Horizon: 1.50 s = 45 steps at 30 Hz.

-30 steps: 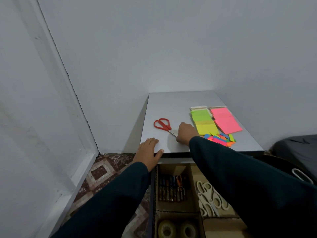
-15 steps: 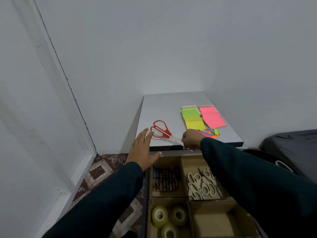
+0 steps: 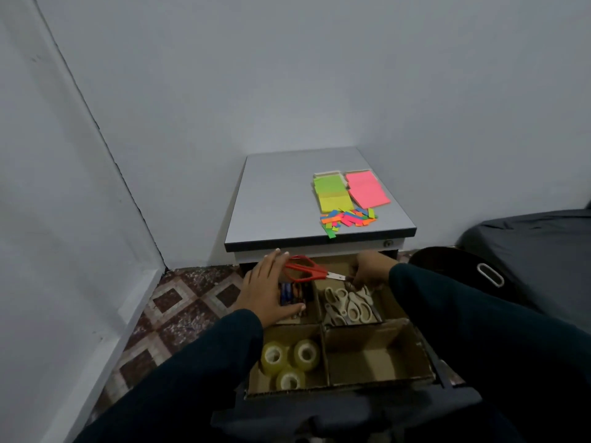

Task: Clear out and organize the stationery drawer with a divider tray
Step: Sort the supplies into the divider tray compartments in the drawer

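Room: pale grey walls meet in a corner at upper left of the frame; patterned brown-and-white floor tiles (image 3: 179, 302) show at lower left.
Cabinet: a grey-topped unit (image 3: 281, 199) stands at centre against the back wall, its drawer (image 3: 447, 378) pulled out toward the bottom of the frame.
Cabinet top: green and yellow notes (image 3: 332, 195) lie beside pink notes (image 3: 367, 188) right of centre, with a heap of coloured strips (image 3: 347, 219) just below them near the front edge.
Tray: a cardboard divider tray (image 3: 355, 335) sits in the drawer, split into four compartments.
Compartments: upper left holds batteries (image 3: 295, 294); upper right holds pale scissors (image 3: 350, 306); lower left holds three tape rolls (image 3: 289, 362); lower right shows bare cardboard.
Red scissors: the pair (image 3: 305, 271) hangs level above the tray's upper edge, handles pointing left, blades pointing right.
Right hand: the hand (image 3: 371, 271), right of centre, pinches the blade tip with curled fingers above the pale scissors.
Left hand: the hand (image 3: 267, 290), fingers straight and spread, lies flat over the battery compartment, fingertips at the red handles; whether they touch cannot be told.
Sleeves: dark sleeves (image 3: 479, 330) fill the lower frame.
Right edge: a dark covered shape (image 3: 537, 244) sits beside the cabinet.
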### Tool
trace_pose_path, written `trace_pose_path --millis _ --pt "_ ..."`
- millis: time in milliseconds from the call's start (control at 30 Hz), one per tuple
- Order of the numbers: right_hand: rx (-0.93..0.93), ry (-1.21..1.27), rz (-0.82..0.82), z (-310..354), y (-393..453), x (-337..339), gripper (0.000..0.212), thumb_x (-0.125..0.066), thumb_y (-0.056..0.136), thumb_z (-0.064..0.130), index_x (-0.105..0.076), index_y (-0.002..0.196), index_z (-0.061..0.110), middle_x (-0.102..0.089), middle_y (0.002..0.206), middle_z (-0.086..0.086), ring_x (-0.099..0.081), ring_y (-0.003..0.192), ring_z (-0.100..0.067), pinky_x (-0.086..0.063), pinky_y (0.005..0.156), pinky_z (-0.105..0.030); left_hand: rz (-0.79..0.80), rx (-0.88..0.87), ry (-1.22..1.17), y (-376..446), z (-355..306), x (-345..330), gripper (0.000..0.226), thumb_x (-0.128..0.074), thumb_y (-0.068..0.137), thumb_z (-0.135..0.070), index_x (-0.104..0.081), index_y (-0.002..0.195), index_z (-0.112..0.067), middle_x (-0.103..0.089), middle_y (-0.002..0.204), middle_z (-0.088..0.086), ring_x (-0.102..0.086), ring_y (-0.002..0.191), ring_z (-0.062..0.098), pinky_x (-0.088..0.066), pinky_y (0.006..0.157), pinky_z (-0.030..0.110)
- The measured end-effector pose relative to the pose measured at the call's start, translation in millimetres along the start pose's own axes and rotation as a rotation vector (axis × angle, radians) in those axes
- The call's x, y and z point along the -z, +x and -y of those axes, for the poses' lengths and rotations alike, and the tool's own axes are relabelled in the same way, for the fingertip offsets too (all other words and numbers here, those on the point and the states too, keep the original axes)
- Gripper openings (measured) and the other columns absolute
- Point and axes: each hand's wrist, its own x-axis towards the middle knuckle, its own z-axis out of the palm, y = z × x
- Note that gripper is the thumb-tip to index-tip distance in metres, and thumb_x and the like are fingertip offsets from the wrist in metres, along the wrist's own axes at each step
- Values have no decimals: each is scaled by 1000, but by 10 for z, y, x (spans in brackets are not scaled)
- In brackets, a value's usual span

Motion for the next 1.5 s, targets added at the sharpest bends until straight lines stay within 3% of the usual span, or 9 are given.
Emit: trace_pose_path --millis 33,133,200,300,467,667,800,1500 --pt "-10 -22 2 -47 -17 -23 4 -62 88 13 -63 91 11 -56 79 0 -55 80 -15 -44 60 -21 18 9 -8 -14 -9 -33 103 -68 74 -57 -6 150 -26 -5 158 -3 -10 145 19 -14 119 43" --pt "-47 -81 1 -191 -25 -109 16 -62 88 11 -56 73 16 -54 76 2 -55 85 -18 -46 64 -23 37 20 -16 -37 -50 -153 103 -67 73 -59 -7 150 -27 -5 158 -3 -11 145 19 -17 118 45" --pt "-59 -105 -13 -278 -7 -146 5 -61 88 11 -65 91 9 -62 91 -4 -59 93 -21 -48 76 -26 44 24 -6 -42 -68 -223 103 -66 73 -60 -7 150 -27 -6 158 -3 -11 145 19 -18 118 44" --pt "-88 -125 -23 -408 51 -192 20 -57 90 11 -65 107 4 -57 93 -7 -55 88 -18 -48 84 -26 79 24 0 -44 -81 -303 102 -66 74 -60 -7 150 -27 -4 159 -3 -10 146 18 -17 118 45" --pt "-109 -145 -38 -505 149 -258 14 -55 91 10 -63 103 7 -51 76 -1 -53 85 -17 -46 79 -25 121 34 -35 -55 -35 -386 101 -66 74 -60 -9 150 -27 -6 159 -2 -13 145 20 -19 117 46" --pt "-96 -152 -57 -502 250 -353 20 -50 94 13 -60 109 4 -62 112 -11 -60 105 -23 -47 88 -28 164 50 -73 -43 66 -495 115 -37 54 -84 -10 150 -25 -9 158 -1 -17 144 20 -23 116 45" --pt "-88 -183 -59 -503 329 -466 24 -49 94 10 -57 115 3 -60 119 -13 -58 110 -24 -47 91 -29 187 52 -94 -24 103 -551 116 -36 54 -84 -9 150 -26 -9 158 -2 -16 144 20 -22 116 46" --pt "-139 -155 -26 -637 596 -854 26 -44 98 13 -57 118 3 -58 123 -14 -58 112 -24 -47 90 -29 250 62 -117 40 262 -767 119 -33 53 -91 -8 150 -27 -9 159 -1 -15 145 20 -23 115 48"
